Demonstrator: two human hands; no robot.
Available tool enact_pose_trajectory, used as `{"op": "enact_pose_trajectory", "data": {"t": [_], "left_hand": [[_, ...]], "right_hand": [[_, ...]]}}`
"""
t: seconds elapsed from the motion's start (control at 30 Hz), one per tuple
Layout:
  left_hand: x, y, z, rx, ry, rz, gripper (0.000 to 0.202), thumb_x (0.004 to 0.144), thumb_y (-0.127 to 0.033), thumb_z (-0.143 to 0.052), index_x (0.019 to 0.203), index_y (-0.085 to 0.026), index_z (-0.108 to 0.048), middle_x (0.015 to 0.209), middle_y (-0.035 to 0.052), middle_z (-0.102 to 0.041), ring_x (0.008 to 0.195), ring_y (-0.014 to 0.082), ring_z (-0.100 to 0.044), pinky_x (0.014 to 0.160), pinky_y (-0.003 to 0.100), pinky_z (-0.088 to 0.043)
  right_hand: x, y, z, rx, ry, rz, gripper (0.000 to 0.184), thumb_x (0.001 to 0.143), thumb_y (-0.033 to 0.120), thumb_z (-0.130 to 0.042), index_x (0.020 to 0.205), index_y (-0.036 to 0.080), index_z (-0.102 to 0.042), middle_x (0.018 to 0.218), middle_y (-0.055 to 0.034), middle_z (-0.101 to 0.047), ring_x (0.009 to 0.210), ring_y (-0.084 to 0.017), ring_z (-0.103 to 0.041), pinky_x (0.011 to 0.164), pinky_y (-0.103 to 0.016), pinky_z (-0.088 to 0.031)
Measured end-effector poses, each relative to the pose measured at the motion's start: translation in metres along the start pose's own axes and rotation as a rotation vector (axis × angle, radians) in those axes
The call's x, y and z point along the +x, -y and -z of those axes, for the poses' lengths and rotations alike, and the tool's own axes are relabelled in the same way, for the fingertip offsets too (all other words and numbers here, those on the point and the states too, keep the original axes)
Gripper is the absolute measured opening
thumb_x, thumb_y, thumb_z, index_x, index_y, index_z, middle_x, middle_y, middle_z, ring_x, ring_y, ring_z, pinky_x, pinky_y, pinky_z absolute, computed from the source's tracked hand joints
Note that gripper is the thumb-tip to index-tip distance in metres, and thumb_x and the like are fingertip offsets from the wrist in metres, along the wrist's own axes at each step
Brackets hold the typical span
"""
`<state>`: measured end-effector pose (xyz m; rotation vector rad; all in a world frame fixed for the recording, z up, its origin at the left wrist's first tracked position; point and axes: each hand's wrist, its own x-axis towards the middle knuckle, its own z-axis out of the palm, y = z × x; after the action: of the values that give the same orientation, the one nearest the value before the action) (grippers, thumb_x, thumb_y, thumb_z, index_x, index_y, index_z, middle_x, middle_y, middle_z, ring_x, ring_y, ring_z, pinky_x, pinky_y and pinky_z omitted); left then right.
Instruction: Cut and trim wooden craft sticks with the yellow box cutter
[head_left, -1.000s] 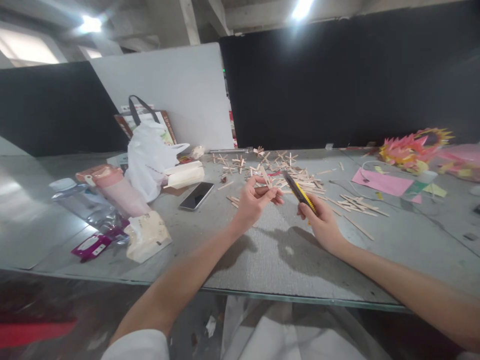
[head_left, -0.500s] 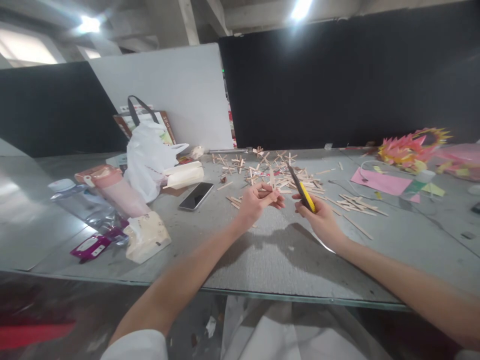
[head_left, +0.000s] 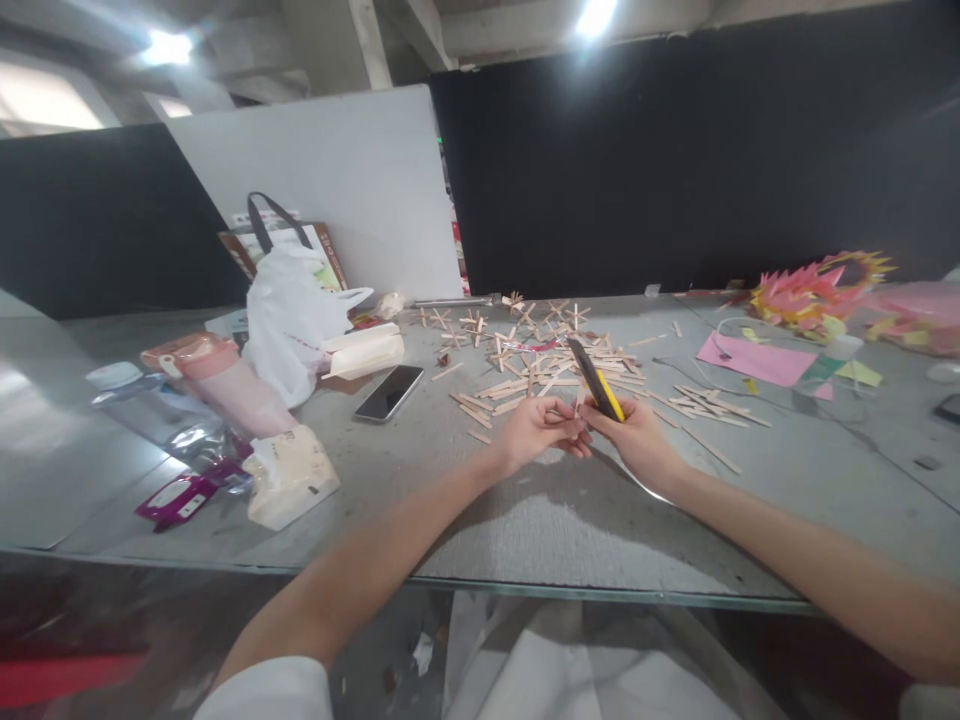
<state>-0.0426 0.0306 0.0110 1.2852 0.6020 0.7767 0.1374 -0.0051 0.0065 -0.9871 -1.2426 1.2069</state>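
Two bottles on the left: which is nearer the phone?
The pink bottle, lying beside the white plastic bag; the clear bottle lies farther left, beyond it from the phone.

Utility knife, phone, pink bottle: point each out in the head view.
utility knife (head_left: 597, 384), head view, middle of its black-and-yellow body.
phone (head_left: 390, 392), head view, centre of the dark screen.
pink bottle (head_left: 238, 393), head view, middle of its lying body.

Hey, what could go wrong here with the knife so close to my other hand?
1. The left hand pinches a small stick right beside the utility knife gripped by the right hand. A slip could cut those fingers.
2. The stick seems to be held above the table, unbraced, so it may twist or snap under pressure.
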Motion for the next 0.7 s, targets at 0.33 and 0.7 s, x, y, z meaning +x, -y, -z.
{"op": "enact_pose_trajectory", "data": {"t": [0.33,0.7], "left_hand": [[-0.001,-0.004,0.000,-0.012,0.023,0.012,0.058,0.068,-0.054,-0.097,0.089,-0.014,-0.060,0.078,0.0073,-0.077,0.065,0.0187,-0.076,0.067,0.030,-0.060],[-0.001,-0.007,0.003,-0.033,0.019,0.049,0.058,0.067,-0.054,-0.098,0.089,-0.013,-0.062,0.077,0.0069,-0.077,0.064,0.0171,-0.075,0.066,0.029,-0.059]], "right_hand": [[0.002,-0.004,0.004,-0.095,-0.086,0.042,0.047,0.076,0.061,-0.086,0.077,0.017,-0.069,0.070,-0.0009,-0.059,0.067,-0.016,-0.051,0.066,-0.031,-0.042],[0.005,-0.010,0.007,0.015,-0.077,0.041,0.050,0.070,0.059,-0.090,0.089,0.018,-0.070,0.071,0.0013,-0.055,0.062,-0.013,-0.047,0.061,-0.029,-0.038]]}}
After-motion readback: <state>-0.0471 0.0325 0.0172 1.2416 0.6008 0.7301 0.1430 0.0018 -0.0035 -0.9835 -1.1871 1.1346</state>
